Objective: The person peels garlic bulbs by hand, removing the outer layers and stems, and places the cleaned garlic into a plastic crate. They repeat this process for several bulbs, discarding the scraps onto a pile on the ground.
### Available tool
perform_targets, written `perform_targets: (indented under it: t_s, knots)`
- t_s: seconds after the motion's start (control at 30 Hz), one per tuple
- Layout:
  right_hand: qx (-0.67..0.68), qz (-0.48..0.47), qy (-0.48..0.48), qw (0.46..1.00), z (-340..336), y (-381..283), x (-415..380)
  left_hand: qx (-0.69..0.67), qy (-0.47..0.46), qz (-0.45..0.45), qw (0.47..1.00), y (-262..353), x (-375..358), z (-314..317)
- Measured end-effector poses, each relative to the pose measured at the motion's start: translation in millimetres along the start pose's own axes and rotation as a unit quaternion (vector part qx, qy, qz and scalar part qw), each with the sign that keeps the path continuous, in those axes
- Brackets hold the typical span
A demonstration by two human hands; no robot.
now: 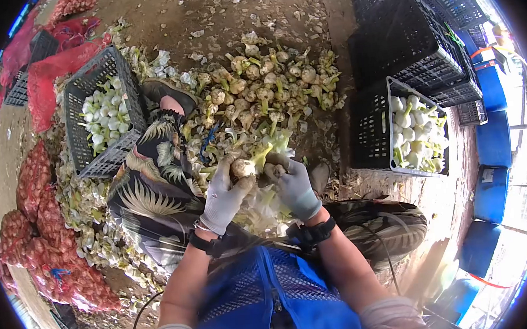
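My left hand (224, 195), in a pale work glove, is closed around an onion (242, 168) with a dirty white bulb. A green shoot (263, 151) sticks out from that bulb toward the right hand. Close beside it, my right hand (294, 187), gloved as well, has its fingers curled inward at the shoot's right side. What those fingers hold is hidden. Ahead of both hands lies a pile of soiled onions (264, 82) with roots and green shoots. Loose peelings (260, 207) lie beneath the hands, between my legs.
A black crate (79, 141) of cleaned white onions stands at left, beside my foot. Another filled crate (371, 134) is at right, near stacked black crates (396, 51). Red mesh sacks (69, 263) line the left side. Blue containers (493, 191) stand far right.
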State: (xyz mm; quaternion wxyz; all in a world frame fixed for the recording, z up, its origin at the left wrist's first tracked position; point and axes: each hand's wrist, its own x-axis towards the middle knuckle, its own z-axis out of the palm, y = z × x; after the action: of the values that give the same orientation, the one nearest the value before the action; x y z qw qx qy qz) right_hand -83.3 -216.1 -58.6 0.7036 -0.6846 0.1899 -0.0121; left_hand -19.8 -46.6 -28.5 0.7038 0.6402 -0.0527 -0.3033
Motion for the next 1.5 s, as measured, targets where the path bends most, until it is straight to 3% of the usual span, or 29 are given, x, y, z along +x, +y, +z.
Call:
perform_targets:
  t_s: [0.1, 0.17, 0.2, 0.23, 0.27, 0.3, 0.33, 0.43, 0.47, 0.53, 0.57, 0.6, 0.63, 0.67, 0.73, 0.77, 0.8, 0.87, 0.93, 1.0, 1.03, 1.07, 1.1, 1.13, 1.2, 1.27, 1.33, 1.4, 1.5]
  knots:
    - [0.218, 0.065, -0.041, 0.973, 3, -8, 5, 0.036, -0.017, 0.044, 0.998, 0, 0, -1]
    - [0.22, 0.048, -0.063, 0.972, -1, -17, 5, 0.045, -0.035, -0.058, 0.997, 15, -2, 0]
    - [0.219, 0.032, -0.086, 0.971, -4, -22, 6, 0.045, -0.034, -0.059, 0.997, 8, 0, -2]
    - [0.22, 0.033, -0.086, 0.971, -6, -22, 7, -0.119, -0.018, -0.078, 0.99, -2, 3, -6]
    - [0.07, -0.032, -0.087, 0.993, -8, -22, 9, -0.279, -0.001, -0.096, 0.955, -11, 4, -10]
    - [-0.082, -0.095, -0.086, 0.988, -9, -23, 10, -0.289, 0.018, -0.171, 0.942, -2, -1, -12]
    - [-0.081, -0.093, -0.087, 0.988, -9, -24, 11, -0.289, 0.019, -0.172, 0.941, 1, -1, -14]
    - [-0.25, -0.223, -0.061, 0.94, -5, -36, 17, -0.261, -0.152, -0.288, 0.909, 9, 2, -21]
    - [-0.254, -0.263, -0.058, 0.929, -3, -42, 17, -0.042, -0.244, -0.102, 0.964, 10, -6, -14]
    - [-0.231, -0.207, -0.086, 0.947, -4, -30, 16, -0.2, -0.173, -0.26, 0.929, 0, -9, -4]
    - [-0.156, -0.158, -0.05, 0.974, -4, -27, 13, -0.276, -0.16, -0.264, 0.91, -46, -3, -15]
    - [-0.081, -0.108, -0.013, 0.991, -5, -25, 9, -0.276, -0.161, -0.265, 0.91, -36, -2, -10]
    - [0.075, -0.038, -0.022, 0.996, -10, -6, 14, -0.31, -0.117, -0.253, 0.909, -18, -1, -1]
    - [0.098, -0.014, -0.043, 0.994, -22, 10, 8, -0.343, -0.072, -0.242, 0.905, -10, 0, 4]
    - [0.211, 0.055, -0.086, 0.972, -21, -10, -8, -0.349, -0.093, -0.239, 0.901, -13, 5, 6]
    - [0.078, -0.077, -0.095, 0.989, -16, 4, -4, -0.329, -0.065, -0.207, 0.919, -14, 7, 12]
    - [0.078, -0.077, -0.094, 0.989, -17, 4, -4, -0.306, -0.037, -0.171, 0.936, -13, 9, 16]
    - [0.144, 0.05, -0.084, 0.985, -18, 1, -2, -0.244, -0.002, -0.127, 0.961, -14, 6, 12]
    - [0.24, 0.099, 0.015, 0.965, -21, 0, -3, -0.122, 0.07, -0.04, 0.989, -8, 0, 6]
    - [0.34, 0.132, 0.123, 0.923, -29, 7, 3, -0.051, 0.028, -0.066, 0.996, -1, -19, -11]
    - [0.341, 0.132, 0.123, 0.923, -34, 6, 5, 0.154, -0.055, -0.019, 0.986, -8, -24, -21]
    - [0.368, 0.143, 0.131, 0.91, -39, 4, 7, 0.351, -0.136, 0.029, 0.926, -14, -28, -30]
    - [0.394, 0.153, 0.138, 0.895, -41, 2, 7, 0.488, -0.207, -0.041, 0.847, -12, -27, -36]
    - [0.394, 0.153, 0.136, 0.896, -39, 3, 8, 0.488, -0.205, -0.041, 0.847, -17, -29, -37]
    - [0.382, 0.121, 0.133, 0.907, -33, 6, 6, 0.523, -0.103, 0.091, 0.841, -21, -31, -34]
    - [0.375, 0.106, 0.133, 0.911, -24, 8, 1, 0.475, -0.07, 0.071, 0.875, -13, -21, -22]
    - [0.351, 0.087, 0.109, 0.926, -14, 1, -1, 0.292, 0.024, 0.165, 0.942, -2, -3, -3]
    - [0.337, 0.063, 0.071, 0.937, -14, -5, -6, 0.285, 0.028, 0.217, 0.933, 5, 5, 3]
    - [0.389, 0.136, 0.055, 0.91, -19, -16, -5, 0.368, -0.07, 0.272, 0.887, 7, 3, 3]
